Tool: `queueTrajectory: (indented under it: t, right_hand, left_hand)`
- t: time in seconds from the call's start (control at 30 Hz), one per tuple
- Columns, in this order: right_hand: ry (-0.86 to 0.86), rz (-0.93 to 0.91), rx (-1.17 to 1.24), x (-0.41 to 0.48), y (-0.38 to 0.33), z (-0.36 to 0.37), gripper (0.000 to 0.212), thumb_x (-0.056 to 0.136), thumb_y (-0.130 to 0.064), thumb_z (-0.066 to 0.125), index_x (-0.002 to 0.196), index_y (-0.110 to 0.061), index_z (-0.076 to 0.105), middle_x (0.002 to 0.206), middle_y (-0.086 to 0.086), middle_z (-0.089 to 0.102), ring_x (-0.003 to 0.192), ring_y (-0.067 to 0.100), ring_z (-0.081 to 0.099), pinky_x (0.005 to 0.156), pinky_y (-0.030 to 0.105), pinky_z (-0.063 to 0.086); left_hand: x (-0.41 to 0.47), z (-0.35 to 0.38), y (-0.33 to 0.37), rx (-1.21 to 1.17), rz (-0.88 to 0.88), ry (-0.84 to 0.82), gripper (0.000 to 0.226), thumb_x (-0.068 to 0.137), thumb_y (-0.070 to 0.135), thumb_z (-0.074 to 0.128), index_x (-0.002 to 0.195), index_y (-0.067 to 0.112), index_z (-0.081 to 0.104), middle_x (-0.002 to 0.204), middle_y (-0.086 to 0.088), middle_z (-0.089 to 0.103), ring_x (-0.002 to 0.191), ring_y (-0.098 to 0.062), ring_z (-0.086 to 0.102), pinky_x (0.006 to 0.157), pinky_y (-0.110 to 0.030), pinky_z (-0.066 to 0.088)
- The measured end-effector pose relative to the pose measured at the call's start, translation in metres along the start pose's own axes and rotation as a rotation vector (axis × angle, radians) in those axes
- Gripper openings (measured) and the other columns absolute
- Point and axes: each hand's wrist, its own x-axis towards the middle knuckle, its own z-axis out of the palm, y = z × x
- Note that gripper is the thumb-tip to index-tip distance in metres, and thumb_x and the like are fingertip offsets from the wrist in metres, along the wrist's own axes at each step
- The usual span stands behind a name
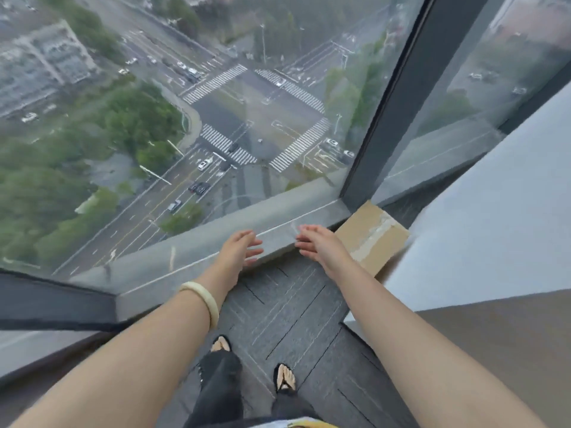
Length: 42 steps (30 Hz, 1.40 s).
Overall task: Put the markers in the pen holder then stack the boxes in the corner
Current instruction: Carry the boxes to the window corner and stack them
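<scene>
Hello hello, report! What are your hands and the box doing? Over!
Left hand open, empty. Right hand open, empty. One cardboard box on the floor in the window corner, just beyond the right hand. Nothing in the way.

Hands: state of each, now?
Left hand: open, holding nothing.
Right hand: open, holding nothing, beside the cardboard box.

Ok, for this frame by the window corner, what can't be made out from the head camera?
- Cardboard box: its near-left part is covered by the right hand; whether another box lies under it cannot be told.
- Markers and pen holder: none in the head view, outside the frame.
- Left hand and right hand: both open and empty; whether they touch the sill is unclear from this angle.
- Feet: partly hidden by trouser legs.
</scene>
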Motion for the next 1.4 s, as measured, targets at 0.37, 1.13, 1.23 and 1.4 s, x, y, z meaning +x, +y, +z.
queueTrajectory:
  t: [0.37, 1.13, 1.23, 1.4]
  right_hand:
    - [-0.565, -0.109, -0.476, -0.139, 0.051, 0.250, 0.008, 0.093, -0.011, 0.053, 0.100, -0.008, 0.053, 0.080, 0.005, 0.062, 0.070, 0.015, 0.058, 0.070, 0.025, 0.048]
    - [-1.522, -0.005, -1.260, -0.650, 0.560, 0.665, 0.011, 0.092, -0.015, 0.054, 0.084, -0.020, 0.056, 0.080, 0.000, 0.062, 0.069, 0.013, 0.059, 0.068, 0.025, 0.046]
    - [-1.558, 0.022, -1.295, -0.695, 0.620, 0.720, 0.009, 0.093, -0.015, 0.053, 0.085, -0.019, 0.056, 0.081, 0.001, 0.062, 0.069, 0.013, 0.058, 0.067, 0.025, 0.045]
    - [-1.546, 0.099, -1.330, -0.759, 0.714, 0.822, 0.007, 0.094, -0.014, 0.052, 0.088, -0.015, 0.056, 0.081, 0.003, 0.060, 0.067, 0.013, 0.056, 0.069, 0.025, 0.047]
  left_hand:
    - [-0.196, -0.238, -0.121, -0.578, 0.118, 0.528, 0.021, 0.097, 0.019, 0.044, 0.116, 0.018, 0.051, 0.089, -0.003, 0.060, 0.073, -0.014, 0.057, 0.065, -0.025, 0.044]
    - [-0.788, -0.539, -0.649, -1.377, 0.092, 1.734, 0.027, 0.095, 0.011, 0.047, 0.121, 0.012, 0.053, 0.086, 0.001, 0.055, 0.072, -0.012, 0.053, 0.064, -0.027, 0.046]
    - [-0.827, -0.595, -0.694, -1.390, 0.064, 1.782, 0.034, 0.095, 0.011, 0.046, 0.129, 0.008, 0.050, 0.088, 0.001, 0.055, 0.074, -0.012, 0.053, 0.065, -0.027, 0.046]
    - [-0.872, -0.702, -0.756, -1.401, 0.023, 1.779, 0.037, 0.095, 0.014, 0.048, 0.131, 0.010, 0.049, 0.113, -0.006, 0.054, 0.090, -0.017, 0.055, 0.068, -0.027, 0.047]
